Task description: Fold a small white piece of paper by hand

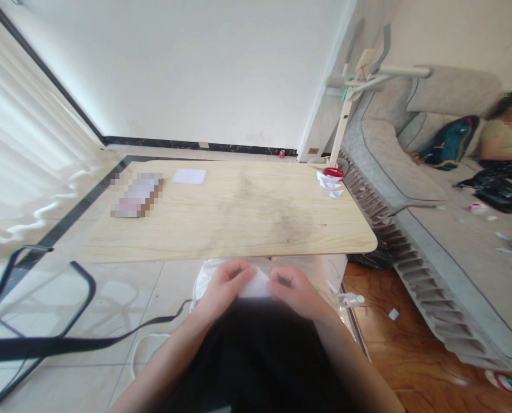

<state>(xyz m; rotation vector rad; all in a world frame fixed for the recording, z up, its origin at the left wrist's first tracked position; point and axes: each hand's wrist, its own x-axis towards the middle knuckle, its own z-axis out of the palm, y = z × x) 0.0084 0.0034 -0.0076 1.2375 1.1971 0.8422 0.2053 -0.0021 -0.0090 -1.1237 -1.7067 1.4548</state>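
Note:
Between my two hands, just below the near edge of the wooden table (221,223), is a piece of white paper (256,285) with slanted upper edges. My left hand (229,285) pinches its left side between thumb and fingers. On the right side, my right hand (291,287) grips the paper in the same way. A stack of white paper (189,176) lies at the table's far left. Folded white paper pieces (330,183) sit at the far right corner, beside red-handled scissors (333,173).
A pixelated, box-like object (138,196) lies on the table's left. Metal chair frames (88,281) and a black strap (109,342) stand at the left. On the right are a grey sofa (445,229), a seated person (503,135) and a small bottle (351,299).

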